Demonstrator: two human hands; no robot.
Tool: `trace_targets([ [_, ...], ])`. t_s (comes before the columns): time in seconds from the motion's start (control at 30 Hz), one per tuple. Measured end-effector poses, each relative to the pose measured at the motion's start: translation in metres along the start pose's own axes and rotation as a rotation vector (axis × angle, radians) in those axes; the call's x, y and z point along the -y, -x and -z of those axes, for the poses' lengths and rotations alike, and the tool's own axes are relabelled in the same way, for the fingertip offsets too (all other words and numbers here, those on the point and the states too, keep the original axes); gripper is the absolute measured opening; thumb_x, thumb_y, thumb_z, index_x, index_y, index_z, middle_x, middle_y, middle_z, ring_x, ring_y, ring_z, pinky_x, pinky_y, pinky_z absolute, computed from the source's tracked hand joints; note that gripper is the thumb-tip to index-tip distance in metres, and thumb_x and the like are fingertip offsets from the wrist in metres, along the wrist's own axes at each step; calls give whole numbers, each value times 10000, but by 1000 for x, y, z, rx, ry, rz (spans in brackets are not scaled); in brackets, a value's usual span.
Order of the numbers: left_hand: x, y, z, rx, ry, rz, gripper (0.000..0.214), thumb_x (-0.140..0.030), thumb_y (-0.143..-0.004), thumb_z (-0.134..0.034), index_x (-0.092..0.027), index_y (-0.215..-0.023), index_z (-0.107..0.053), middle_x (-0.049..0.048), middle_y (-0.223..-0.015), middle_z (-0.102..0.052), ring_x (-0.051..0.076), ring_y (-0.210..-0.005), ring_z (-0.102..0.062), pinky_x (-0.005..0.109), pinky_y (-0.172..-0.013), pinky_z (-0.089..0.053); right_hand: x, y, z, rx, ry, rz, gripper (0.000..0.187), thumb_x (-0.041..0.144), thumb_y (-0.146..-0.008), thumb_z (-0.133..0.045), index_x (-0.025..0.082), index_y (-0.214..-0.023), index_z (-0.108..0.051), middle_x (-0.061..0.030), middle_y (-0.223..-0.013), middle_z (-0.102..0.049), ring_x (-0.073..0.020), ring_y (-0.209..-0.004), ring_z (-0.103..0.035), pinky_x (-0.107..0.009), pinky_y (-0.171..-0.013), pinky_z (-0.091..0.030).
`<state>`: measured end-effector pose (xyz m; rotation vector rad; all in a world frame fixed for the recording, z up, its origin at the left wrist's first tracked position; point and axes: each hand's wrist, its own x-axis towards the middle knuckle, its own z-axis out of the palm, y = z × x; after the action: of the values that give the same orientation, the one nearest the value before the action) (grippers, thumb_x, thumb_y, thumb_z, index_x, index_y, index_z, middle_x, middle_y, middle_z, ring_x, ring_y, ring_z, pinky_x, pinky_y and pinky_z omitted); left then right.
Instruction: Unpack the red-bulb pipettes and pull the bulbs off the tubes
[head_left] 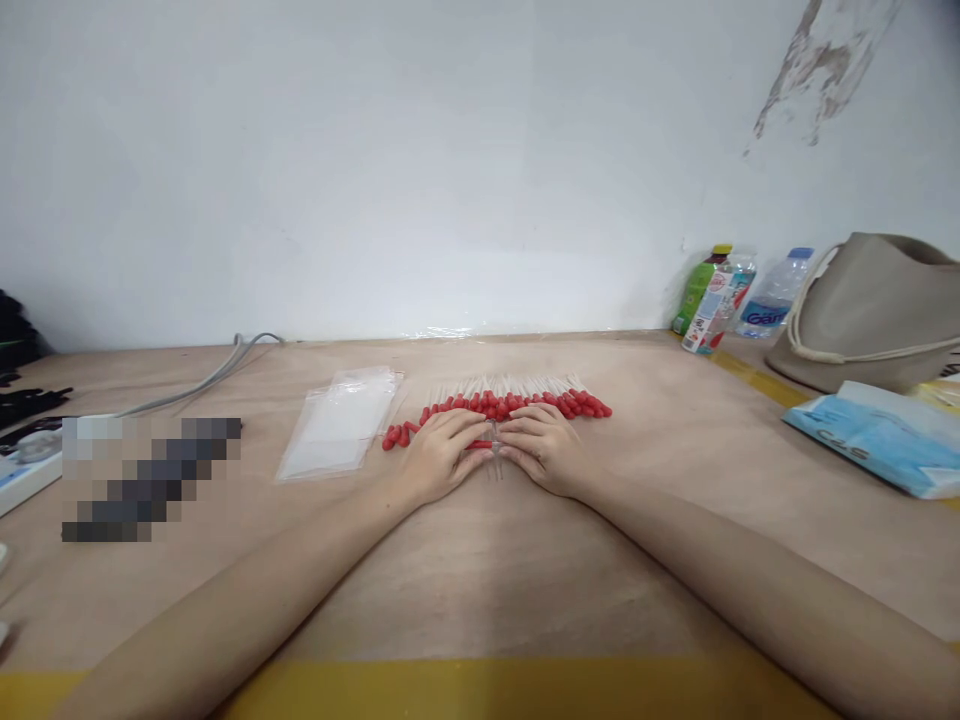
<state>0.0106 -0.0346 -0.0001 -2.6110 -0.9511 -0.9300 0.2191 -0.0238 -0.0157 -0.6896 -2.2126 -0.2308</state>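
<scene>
In the middle of the table, my left hand [442, 455] has its fingers bent and closed on a narrow red piece [480, 445] that shows just past the fingertips. Facing it, my right hand [546, 445] is closed too, its fingertips at some thin, pale prongs [495, 466] between the two hands. What the right fingers pinch is too small to make out. Just beyond both hands lies a row of red-headed thin sticks [491, 404], heads toward me and pale ends toward the wall. A few red heads [397, 436] lie left of my left hand.
Clear plastic bags [337, 425] lie left of the row. Further left are a power strip [30, 482], a grey cable [202, 382] and a blurred-out dark object [154, 480]. Bottles [712, 300], a grey-beige bag [870, 310] and a blue-white packet [881, 435] stand or lie at right.
</scene>
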Motion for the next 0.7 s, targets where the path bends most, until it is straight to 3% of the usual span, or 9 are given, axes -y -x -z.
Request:
trace_targets([
  [0.3, 3, -2, -6, 5, 37, -59, 195, -279, -861, -489, -188, -968, -624, 55, -1077, -637, 194, -1116, -509, 399, -968, -391, -2, -1, -10, -35, -126, 44, 229, 288, -862, -478, 203, -1016, -625, -45, -1020, -663, -162, -985, -582, -347, -880, -459],
  [0.53, -2, -4, 2, 165, 20, -84, 232, -259, -893, -399, -191, -948, -614, 45, -1208, -564, 196, -1237, -391, 449, -1068, -242, -1, 1, -8, -26, -159, 111, 191, 217, -872, -431, 194, -917, -616, -45, -921, -676, -148, -927, -607, -345, -925, -465],
  [0.7, -2, -4, 7, 215, 26, -81, 257, -273, -907, -368, -187, -912, -610, 40, -1236, -542, 196, -1251, -371, 460, -1079, -207, -1, 2, -6, -3, -127, 149, 172, 205, -868, -436, 185, -888, -606, -42, -880, -677, -139, -897, -615, -345, -948, -455],
])
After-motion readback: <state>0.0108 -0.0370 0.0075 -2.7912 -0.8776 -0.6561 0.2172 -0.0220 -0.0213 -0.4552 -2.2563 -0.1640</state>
